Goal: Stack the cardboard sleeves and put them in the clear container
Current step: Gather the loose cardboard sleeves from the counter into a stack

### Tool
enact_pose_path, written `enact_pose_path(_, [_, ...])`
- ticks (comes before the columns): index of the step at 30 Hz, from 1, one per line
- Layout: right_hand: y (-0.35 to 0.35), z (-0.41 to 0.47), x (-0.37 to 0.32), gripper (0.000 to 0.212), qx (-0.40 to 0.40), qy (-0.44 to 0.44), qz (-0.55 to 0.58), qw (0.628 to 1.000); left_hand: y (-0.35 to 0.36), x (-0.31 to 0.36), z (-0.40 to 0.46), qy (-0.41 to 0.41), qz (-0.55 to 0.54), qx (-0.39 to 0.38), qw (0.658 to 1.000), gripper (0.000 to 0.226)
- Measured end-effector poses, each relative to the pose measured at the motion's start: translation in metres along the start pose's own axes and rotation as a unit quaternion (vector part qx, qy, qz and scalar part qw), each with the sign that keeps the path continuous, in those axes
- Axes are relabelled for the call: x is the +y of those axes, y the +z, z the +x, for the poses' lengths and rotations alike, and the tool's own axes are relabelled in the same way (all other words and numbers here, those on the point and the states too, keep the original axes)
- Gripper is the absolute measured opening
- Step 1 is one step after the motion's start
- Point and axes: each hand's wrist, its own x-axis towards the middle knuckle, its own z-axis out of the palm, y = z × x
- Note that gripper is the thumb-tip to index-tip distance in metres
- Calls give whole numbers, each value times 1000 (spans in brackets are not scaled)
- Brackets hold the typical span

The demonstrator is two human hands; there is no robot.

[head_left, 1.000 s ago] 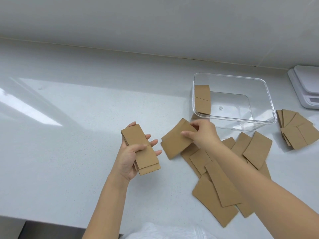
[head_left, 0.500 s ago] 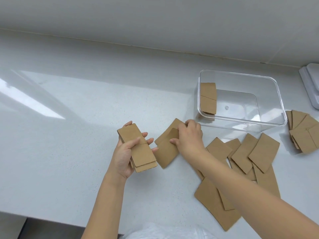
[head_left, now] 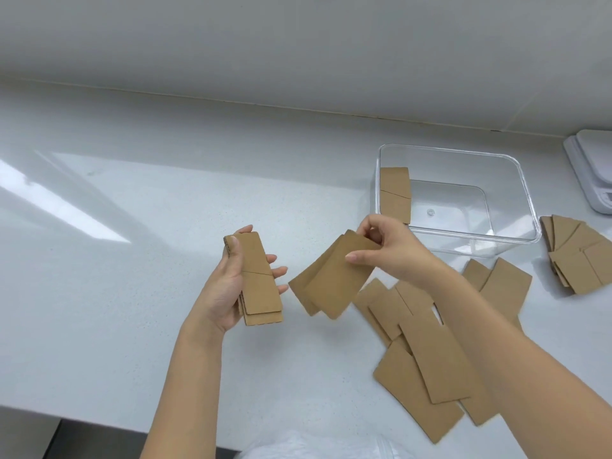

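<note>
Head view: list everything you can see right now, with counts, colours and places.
Clear container: one, transparent, far right on counter.
Sleeves in container: small brown stack, against its left wall.
Loose sleeves: several, brown, overlapping on counter, count unclear.
Fanned pile: several, brown, right of container.
Scale: one, white, far right edge.
Counter: one, white.
Left hand: holds stacked sleeves.
Right hand: pinches lifted sleeves, about two.
</note>
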Motion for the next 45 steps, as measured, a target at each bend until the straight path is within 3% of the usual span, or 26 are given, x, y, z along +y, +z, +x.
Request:
enact_pose_path(6, [-26, -25, -46, 30, -67, -45, -16, 997, 34, 8, -4, -36, 148, -137, 979, 46])
enact_pose_path(14, [-15, -59, -48, 33, 45, -123, -64, 989, 81, -6, -22, -74, 111, -327, 935, 74])
enact_pose_path(17, [-13, -68, -40, 27, 86, -185, -111, 973, 93, -13, -27, -45, 85, -302, 948, 48])
enact_pose_path(19, [-16, -71, -33, 26, 143, -247, -186, 940, 100, -14, -28, -29, 64, -270, 960, 34])
enact_pose_path(22, [-28, -86, -16, 20, 235, -282, -253, 895, 102, -21, -28, -8, 10, -238, 971, 49])
enact_pose_path(25, [-41, -99, 15, 17, 241, -157, -298, 910, 97, -27, -30, -3, -29, -190, 981, 63])
enact_pose_path(28, [-40, -103, 55, 29, 149, 59, -304, 939, 89, -34, -31, -21, -65, -187, 980, 67])
enact_pose_path(30, [-33, -106, 73, 37, 97, 120, -280, 947, 86, -38, -32, -39, -69, -201, 976, 62])
enact_pose_path(34, [-20, -107, 87, 69, 83, 153, -310, 935, 88, -40, -35, -71, -99, -219, 968, 47])
enact_pose_path(36, [-17, -105, 89, 71, 87, 146, -328, 929, 88, -40, -33, -86, -117, -204, 968, 39])
enact_pose_path(41, [-18, -100, 89, 59, 68, 124, -333, 932, 85, -40, -29, -86, -134, -154, 975, 27])
enact_pose_path(43, [-24, -100, 87, 36, 61, 122, -278, 951, 84, -41, -28, -81, -136, -144, 977, 30])
enact_pose_path(45, [-34, -101, 83, 34, 56, 125, -201, 970, 83, -41, -27, -74, -144, -140, 977, 31])
